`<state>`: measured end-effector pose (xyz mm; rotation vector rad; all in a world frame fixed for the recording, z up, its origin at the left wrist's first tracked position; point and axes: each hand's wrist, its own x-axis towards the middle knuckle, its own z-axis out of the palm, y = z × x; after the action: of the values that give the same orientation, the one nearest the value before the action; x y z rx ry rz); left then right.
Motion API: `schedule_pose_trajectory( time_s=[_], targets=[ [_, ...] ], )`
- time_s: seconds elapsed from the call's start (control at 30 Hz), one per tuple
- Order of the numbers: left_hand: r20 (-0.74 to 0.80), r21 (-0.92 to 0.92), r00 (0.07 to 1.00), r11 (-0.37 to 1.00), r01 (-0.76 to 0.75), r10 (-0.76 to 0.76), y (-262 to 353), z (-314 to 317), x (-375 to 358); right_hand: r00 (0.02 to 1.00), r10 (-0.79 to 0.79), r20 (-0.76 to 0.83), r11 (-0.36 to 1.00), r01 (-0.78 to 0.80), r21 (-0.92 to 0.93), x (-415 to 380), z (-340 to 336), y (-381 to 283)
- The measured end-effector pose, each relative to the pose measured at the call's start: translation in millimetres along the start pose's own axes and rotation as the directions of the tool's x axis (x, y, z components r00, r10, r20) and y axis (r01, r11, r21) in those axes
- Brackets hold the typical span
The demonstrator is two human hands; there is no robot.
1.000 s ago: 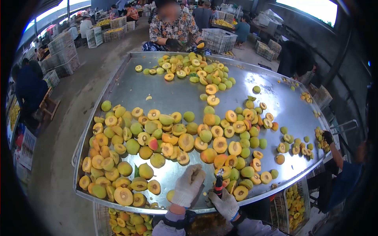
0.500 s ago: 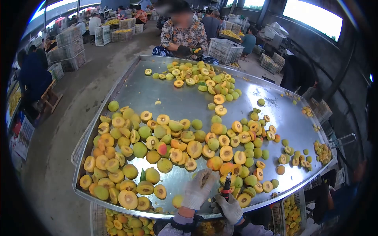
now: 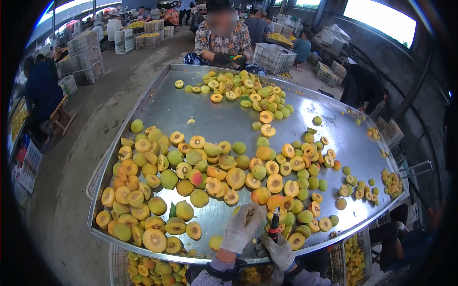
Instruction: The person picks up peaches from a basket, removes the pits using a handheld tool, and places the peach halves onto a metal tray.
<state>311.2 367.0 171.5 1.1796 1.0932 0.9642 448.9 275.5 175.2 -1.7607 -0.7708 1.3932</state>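
My left hand [image 3: 242, 229], in a whitish work glove, is over the front edge of the metal table, its fingers curled in. What they hold, if anything, is hidden. Close on its right, my right hand [image 3: 278, 251], in a grey-white glove, grips a small knife [image 3: 274, 226] with a black handle, a red band and a short metal tip pointing up. Just beyond both hands lies a reddish-yellow peach [image 3: 260, 196]. Many halved peaches [image 3: 235, 178], some with the stone showing, and whole green-yellow ones [image 3: 184, 210] spread across the table.
The metal table [image 3: 191, 114] has a raised rim. Crates of peaches [image 3: 354, 260] stand below its near edge, at left and right. Across from me sits a person [image 3: 223, 40] in a flowered shirt and dark gloves. Stacked crates [image 3: 86, 57] and other people are farther back.
My view has shifted very slightly. Both my hands keep nearly the same pose, and the right still grips the knife. The person opposite has moved their hands a little.
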Motion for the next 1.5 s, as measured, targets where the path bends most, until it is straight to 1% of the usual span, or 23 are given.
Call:
schedule_pose_trajectory(
  time_s=[0.1,0.17,0.3,0.37,0.4,0.47,0.5,0.57,0.6,0.63,0.7,0.77,0.8,0.83,0.9,0.93,1.0,1.07,1.13,1.23,1.3,1.4,1.5],
  targets=[
    [0.017,0.042,1.0,0.999,0.014,-0.015,1,0,0,1.0,0.014,0.004,1.0,-0.014,-0.026,-1,-1,-3],
    [0.007,0.1,0.999,0.994,-0.05,0.05,2,0,-1,0.998,0.068,-0.006,0.99,-0.068,-0.123,1,-2,-4],
    [0.026,0.096,1.0,0.995,-0.013,0.011,1,1,2,0.998,0.065,-0.017,0.991,-0.066,-0.113,-2,0,-9],
    [0.014,-0.111,0.998,0.992,0.054,-0.053,-7,3,7,0.999,0.03,0.023,0.997,-0.028,-0.074,3,-3,-6],
    [0.012,-0.109,0.998,0.992,0.057,-0.056,-7,3,7,0.999,0.032,0.026,0.997,-0.03,-0.074,4,-5,-5],
    [0.011,-0.32,0.989,0.936,0.146,-0.15,6,-1,9,0.994,0.0,0.113,0.998,-0.007,0.068,8,-11,-5],
    [0.009,-0.318,0.989,0.937,0.145,-0.15,6,-3,10,0.993,0.0,0.115,0.998,-0.008,0.069,10,-13,-10],
    [-0.03,-0.346,0.991,0.931,0.115,-0.133,6,-6,11,0.972,0.105,0.209,0.982,-0.135,0.135,13,-16,-30],
    [-0.029,-0.345,0.99,0.931,0.118,-0.136,8,-8,11,0.976,0.077,0.205,0.994,-0.09,0.06,12,-17,-44],
    [-0.036,-0.328,0.99,0.938,0.116,-0.135,11,-9,10,0.976,0.08,0.205,0.994,-0.094,0.06,14,-17,-56],
    [-0.036,-0.313,0.989,0.941,0.126,-0.144,11,-9,10,0.979,0.065,0.196,0.986,-0.093,0.14,19,-17,-75],
    [-0.06,-0.268,0.994,0.961,0.07,-0.09,8,-8,12,0.969,-0.051,0.242,0.999,0.047,0.022,36,-22,-95],
    [-0.06,-0.269,0.994,0.96,0.076,-0.095,9,-8,12,0.965,-0.046,0.257,0.994,0.07,-0.085,44,-26,-109],
    [-0.056,-0.276,0.994,0.958,0.074,-0.092,10,-8,11,0.965,-0.103,0.241,0.989,0.125,-0.077,51,-23,-118],
    [-0.052,-0.283,0.994,0.956,0.075,-0.093,12,-10,10,0.954,-0.119,0.276,0.983,0.152,-0.101,66,-17,-137],
    [-0.046,-0.284,0.994,0.956,0.08,-0.097,13,-10,10,0.954,-0.115,0.277,0.984,0.148,-0.102,75,-12,-140],
    [-0.047,-0.282,0.994,0.956,0.081,-0.098,11,-11,10,0.964,-0.095,0.248,0.994,0.105,-0.026,102,-1,-140],
    [-0.024,-0.375,0.994,0.922,0.091,-0.108,6,-8,10,0.963,-0.078,0.256,0.996,0.086,-0.019,130,9,-142],
    [-0.043,-0.342,0.994,0.936,0.08,-0.101,4,-9,11,0.961,-0.047,0.271,0.999,0.042,0.023,153,19,-145],
    [-0.041,-0.315,0.99,0.942,0.114,-0.133,7,-11,12,0.954,-0.081,0.29,0.995,0.062,0.074,176,30,-154],
    [-0.049,-0.282,0.992,0.955,0.098,-0.116,9,-12,12,0.949,-0.093,0.302,0.993,0.068,0.093,192,35,-159],
    [-0.03,-0.297,0.994,0.95,0.094,-0.108,9,-11,12,0.958,-0.052,0.283,0.99,0.012,0.141,212,44,-170],
    [-0.007,-0.293,0.993,0.95,0.111,-0.118,12,-14,12,0.95,-0.069,0.304,0.985,0.016,0.173,240,52,-167]
  ],
)
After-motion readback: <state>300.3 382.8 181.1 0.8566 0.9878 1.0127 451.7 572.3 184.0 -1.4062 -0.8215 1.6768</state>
